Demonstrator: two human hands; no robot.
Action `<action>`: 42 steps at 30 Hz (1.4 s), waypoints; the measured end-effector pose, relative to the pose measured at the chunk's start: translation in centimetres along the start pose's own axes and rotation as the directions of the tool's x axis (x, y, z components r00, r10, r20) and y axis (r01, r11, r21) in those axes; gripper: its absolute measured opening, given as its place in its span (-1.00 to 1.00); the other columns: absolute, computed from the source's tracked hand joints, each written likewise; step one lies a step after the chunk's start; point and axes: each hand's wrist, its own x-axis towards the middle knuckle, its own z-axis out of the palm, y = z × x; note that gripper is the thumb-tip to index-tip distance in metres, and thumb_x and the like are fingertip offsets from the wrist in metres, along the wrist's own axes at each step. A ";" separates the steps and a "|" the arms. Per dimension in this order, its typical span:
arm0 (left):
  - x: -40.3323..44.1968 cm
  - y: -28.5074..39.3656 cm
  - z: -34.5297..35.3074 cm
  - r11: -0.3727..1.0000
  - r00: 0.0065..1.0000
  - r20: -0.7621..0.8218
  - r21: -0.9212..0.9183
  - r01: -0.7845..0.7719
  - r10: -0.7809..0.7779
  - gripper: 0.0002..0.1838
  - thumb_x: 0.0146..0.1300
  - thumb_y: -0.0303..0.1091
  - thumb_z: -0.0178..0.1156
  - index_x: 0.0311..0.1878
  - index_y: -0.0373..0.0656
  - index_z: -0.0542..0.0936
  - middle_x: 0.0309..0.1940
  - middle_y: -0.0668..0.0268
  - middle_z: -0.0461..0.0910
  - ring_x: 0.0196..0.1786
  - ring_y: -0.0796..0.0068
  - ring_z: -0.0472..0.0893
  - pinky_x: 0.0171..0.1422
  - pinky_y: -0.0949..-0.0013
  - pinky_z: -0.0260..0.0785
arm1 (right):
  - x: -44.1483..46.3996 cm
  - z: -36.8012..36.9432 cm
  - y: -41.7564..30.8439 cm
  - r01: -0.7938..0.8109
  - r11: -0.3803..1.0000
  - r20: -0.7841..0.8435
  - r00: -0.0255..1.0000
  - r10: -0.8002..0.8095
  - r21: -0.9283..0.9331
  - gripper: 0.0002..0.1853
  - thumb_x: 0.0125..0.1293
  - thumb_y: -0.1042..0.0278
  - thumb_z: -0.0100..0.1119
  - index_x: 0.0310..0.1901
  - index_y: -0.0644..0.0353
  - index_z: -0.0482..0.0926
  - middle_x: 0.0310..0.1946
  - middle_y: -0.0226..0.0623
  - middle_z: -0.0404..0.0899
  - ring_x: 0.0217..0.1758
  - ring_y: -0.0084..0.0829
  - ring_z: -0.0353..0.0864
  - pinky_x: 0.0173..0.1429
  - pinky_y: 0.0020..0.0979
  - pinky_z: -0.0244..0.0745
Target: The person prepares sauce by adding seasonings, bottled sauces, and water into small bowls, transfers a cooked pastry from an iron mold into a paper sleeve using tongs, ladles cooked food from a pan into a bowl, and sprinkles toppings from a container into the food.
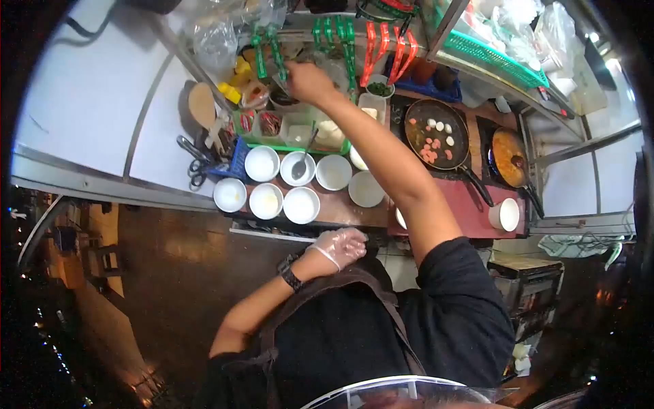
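My right hand [310,82], ungloved, reaches over the containers at the back, beside hanging green sachet strips [274,54]. Its fingers are bent together; what they hold, if anything, is too small to tell. In a clear plastic glove, my left hand [344,247] is curled closed near the counter's front edge, with nothing visible in it. Between the hands stand several white bowls [302,205], a few with a little pale content. A metal spoon [300,167] rests in one of them. Behind the bowls are clear tubs [270,124] with red packets.
At the right, a black pan [414,133] holds orange and white slices; another pan [509,153] contains orange food. A white cup [504,215] sits on the red board [449,198]. Scissors [196,162] and a blue basket [238,160] are at the left. Red strips [375,51] hang behind.
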 end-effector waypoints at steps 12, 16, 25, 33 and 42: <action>-3.3 -0.9 -2.0 0.917 0.954 -0.104 -0.324 0.235 -0.281 -0.69 0.49 -0.45 0.23 0.22 -0.31 0.51 -0.06 0.16 0.74 0.00 0.38 0.76 0.09 0.38 0.64 | -10.7 -12.1 12.7 -0.499 0.867 0.158 0.855 0.493 -0.005 -0.57 0.31 0.10 0.29 0.04 0.30 0.67 -0.01 0.15 0.71 0.12 -0.06 0.73 0.17 -0.07 0.58; -2.3 0.5 0.0 0.928 0.946 -0.097 -0.247 0.278 -0.309 -0.70 0.51 -0.43 0.22 0.23 -0.29 0.52 -0.08 0.17 0.74 -0.04 0.44 0.76 0.03 0.44 0.62 | -4.3 -7.2 24.8 -0.282 0.792 -0.274 0.831 0.484 0.542 -0.40 0.43 -0.13 0.15 0.27 0.20 0.54 0.30 -0.02 0.56 0.26 0.04 0.58 0.24 -0.13 0.54; -3.4 0.7 3.7 0.905 0.915 -0.209 -0.334 0.264 -0.344 -0.71 0.49 -0.47 0.23 0.20 -0.33 0.52 -0.04 0.11 0.72 0.00 0.35 0.75 0.12 0.39 0.62 | -0.8 -8.4 25.1 -0.254 0.917 -0.500 0.776 0.384 0.309 -0.47 0.45 -0.07 0.13 0.23 0.19 0.57 0.23 -0.05 0.60 0.24 0.02 0.59 0.27 -0.12 0.50; -3.2 0.6 5.9 0.893 0.870 -0.299 -0.350 0.283 -0.393 -0.70 0.50 -0.44 0.24 0.22 -0.30 0.53 -0.06 0.17 0.74 -0.03 0.44 0.75 0.08 0.43 0.62 | -1.2 -7.9 26.0 -0.296 0.955 -0.599 0.762 0.245 0.014 -0.52 0.47 -0.02 0.11 0.20 0.18 0.59 0.16 -0.08 0.64 0.22 -0.01 0.60 0.31 -0.11 0.46; -2.7 0.5 7.3 0.909 0.869 -0.317 -0.306 0.285 -0.379 -0.71 0.49 -0.41 0.25 0.20 -0.25 0.55 -0.11 0.24 0.75 -0.06 0.52 0.75 0.00 0.49 0.59 | 1.2 -7.6 27.8 -0.350 0.867 -0.638 0.768 0.049 -0.354 -0.58 0.49 0.04 0.08 0.17 0.18 0.61 0.09 -0.11 0.68 0.20 -0.04 0.61 0.34 -0.11 0.42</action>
